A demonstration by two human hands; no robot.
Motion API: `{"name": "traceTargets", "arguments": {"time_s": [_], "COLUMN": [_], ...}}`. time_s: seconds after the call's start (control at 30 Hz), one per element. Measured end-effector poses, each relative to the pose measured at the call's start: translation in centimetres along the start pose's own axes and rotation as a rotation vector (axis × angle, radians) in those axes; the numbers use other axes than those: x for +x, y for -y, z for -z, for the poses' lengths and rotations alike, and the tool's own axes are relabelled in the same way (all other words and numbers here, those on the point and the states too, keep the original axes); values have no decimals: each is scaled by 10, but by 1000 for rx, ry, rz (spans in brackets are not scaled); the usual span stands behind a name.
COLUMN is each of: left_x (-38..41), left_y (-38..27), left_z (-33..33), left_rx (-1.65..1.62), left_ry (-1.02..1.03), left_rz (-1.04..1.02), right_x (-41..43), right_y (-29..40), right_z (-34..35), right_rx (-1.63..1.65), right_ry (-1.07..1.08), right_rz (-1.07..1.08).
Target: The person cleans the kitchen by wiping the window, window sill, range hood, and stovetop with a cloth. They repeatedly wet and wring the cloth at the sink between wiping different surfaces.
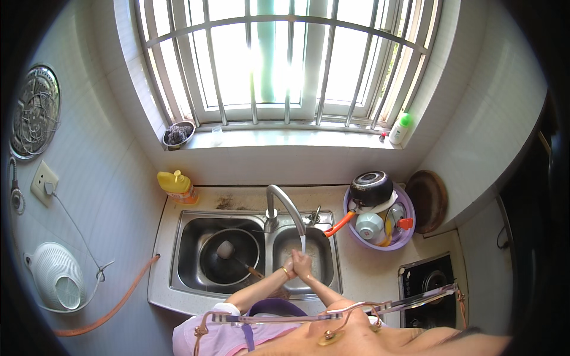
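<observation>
Below the running stainless steel faucet [287, 204], my left hand [288, 268] and my right hand [302, 263] are pressed together. The stream of water [303, 244] falls at the fingers. Both hands are over the smaller right basin [326, 267] of the double sink. A gold-coloured bangle [285, 272] circles my left wrist. The fingers overlap, so whether anything lies between the palms is hidden. In the left basin [187, 249] sits a dark wok [213, 258], with a spatula [226, 250] resting inside it, its wooden handle towards me.
A purple basin [378, 246] on the right holds a black pan [371, 188], whose orange handle [340, 224] reaches towards the sink, and bowls [369, 226]. At the back left stands a yellow jug [178, 188]. A gas stove [427, 289] is at right, a hose [127, 297] at left.
</observation>
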State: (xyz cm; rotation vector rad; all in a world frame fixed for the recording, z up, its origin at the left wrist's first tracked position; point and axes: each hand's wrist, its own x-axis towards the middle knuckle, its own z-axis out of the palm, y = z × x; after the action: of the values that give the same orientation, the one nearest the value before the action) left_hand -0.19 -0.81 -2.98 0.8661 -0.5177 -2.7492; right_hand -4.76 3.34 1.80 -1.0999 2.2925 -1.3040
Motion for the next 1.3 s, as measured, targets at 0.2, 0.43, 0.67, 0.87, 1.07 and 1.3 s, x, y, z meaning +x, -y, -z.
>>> {"name": "traceTargets", "arguments": {"time_s": [0.2, 0.43, 0.67, 0.87, 1.07, 1.3], "left_x": [19, 31, -6, -20, 1, -39], "left_y": [8, 15, -9, -34, -62, -39], "left_z": [-26, 10, 4, -7, 30, -23], "left_rx": [23, 114, 193, 579, 666, 440], "left_ry": [56, 45, -72, -245, -505, -423], "left_rz": [173, -55, 82, -135, -511, 249], "right_x": [11, 20, -2, 16, 5, -1], "right_y": [-48, -13, -14, -47, -35, -49], "right_z": [12, 23, -2, 21, 56, 43], "right_rx": [9, 54, 131, 725, 743, 1032], "right_ry": [-318, 85, 93, 180, 672, 156], "right_rz": [-14, -129, -286, -618, -582, -686]}}
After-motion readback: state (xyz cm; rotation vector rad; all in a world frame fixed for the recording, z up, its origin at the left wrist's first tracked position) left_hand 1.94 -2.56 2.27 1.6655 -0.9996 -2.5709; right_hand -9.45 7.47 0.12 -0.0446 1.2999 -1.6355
